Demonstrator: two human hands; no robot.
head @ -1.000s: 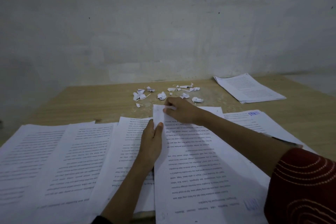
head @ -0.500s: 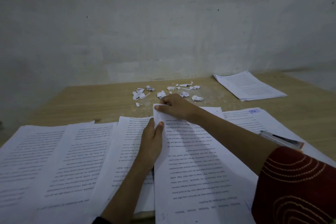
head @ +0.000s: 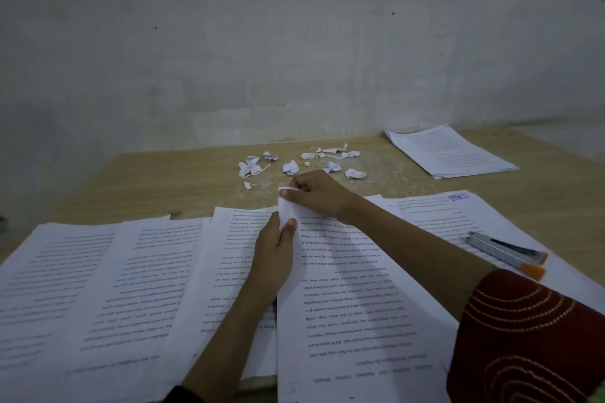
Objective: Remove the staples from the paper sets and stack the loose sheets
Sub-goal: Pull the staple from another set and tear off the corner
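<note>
A printed paper set lies in front of me on the wooden table. My right hand pinches its far left corner, which is lifted off the table. My left hand grips the set's left edge just below that corner, thumb on top. Whether a staple sits in the corner is hidden by my fingers. More printed sheets are spread to the left. A neat stack of sheets lies at the far right of the table.
Several torn paper scraps are scattered on the table beyond my hands. A metal tool with orange tips rests on papers at the right. A grey wall closes the table's far side.
My right hand slid left along the top edge to the corner and raised it. My left hand stayed put. The tool at the right came into fuller view.
</note>
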